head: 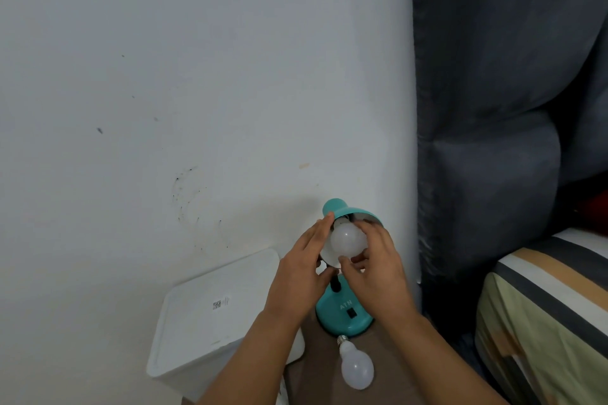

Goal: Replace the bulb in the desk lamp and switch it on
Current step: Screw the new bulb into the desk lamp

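My right hand [375, 270] grips the frosted white round bulb [348, 241] inside the teal metal lamp shade [352, 210]; my left hand [301, 276], open-fingered, steadies the shade's rim beside it.

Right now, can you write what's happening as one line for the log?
step: bulb at socket | right hand: grips bulb in shade | left hand: steadies shade | spare bulb: lying by base | lamp: unlit

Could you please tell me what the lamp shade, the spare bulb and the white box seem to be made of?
Lamp shade: probably painted metal, glossy teal outside with a shiny reflective lining.
Spare bulb: frosted white globe, plastic or glass, with a threaded metal screw base.
White box: likely matte plastic, with smooth rounded edges.
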Available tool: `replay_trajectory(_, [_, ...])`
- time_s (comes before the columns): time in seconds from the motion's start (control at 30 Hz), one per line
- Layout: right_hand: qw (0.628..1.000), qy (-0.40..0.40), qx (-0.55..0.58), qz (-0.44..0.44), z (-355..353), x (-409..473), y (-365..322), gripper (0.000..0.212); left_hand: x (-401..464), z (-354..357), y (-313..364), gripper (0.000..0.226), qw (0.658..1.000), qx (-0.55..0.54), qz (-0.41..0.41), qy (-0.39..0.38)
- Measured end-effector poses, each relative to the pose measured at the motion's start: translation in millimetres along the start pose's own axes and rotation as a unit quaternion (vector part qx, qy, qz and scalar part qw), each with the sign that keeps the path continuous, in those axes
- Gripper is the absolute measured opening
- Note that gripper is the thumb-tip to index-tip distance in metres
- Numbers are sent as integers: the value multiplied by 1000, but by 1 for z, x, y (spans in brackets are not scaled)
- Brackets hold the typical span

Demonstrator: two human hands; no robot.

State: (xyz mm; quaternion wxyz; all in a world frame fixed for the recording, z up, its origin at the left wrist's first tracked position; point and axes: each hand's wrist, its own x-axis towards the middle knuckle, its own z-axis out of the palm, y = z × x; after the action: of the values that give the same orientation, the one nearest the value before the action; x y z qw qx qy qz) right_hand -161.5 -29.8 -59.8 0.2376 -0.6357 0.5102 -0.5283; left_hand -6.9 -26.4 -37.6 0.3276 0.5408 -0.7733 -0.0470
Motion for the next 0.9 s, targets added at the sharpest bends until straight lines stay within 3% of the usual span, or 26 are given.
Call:
replay_trajectory(0.1, [999, 16, 0, 49, -1, 3, -2, 66, 0, 0, 0, 104, 1000, -13, -4, 3])
replay_trajectory(0.23, [1000, 8, 5, 10, 1, 2, 1, 74, -1, -1, 1, 102, 1000, -10, -8, -2])
replay_trajectory(0.33, [1000, 10, -7, -17, -1, 1, 2, 64, -1, -1, 2, 101, 1000, -10, -11, -3])
replay_trajectory(0.53, [997, 28, 19, 63, 0, 5, -2, 59, -2, -2, 3, 103, 1000, -8, -12, -7])
replay_trajectory(0.9, [1000, 1, 17, 3, 0, -3, 0, 66, -2, -2, 0, 100, 1000, -4, -14, -15])
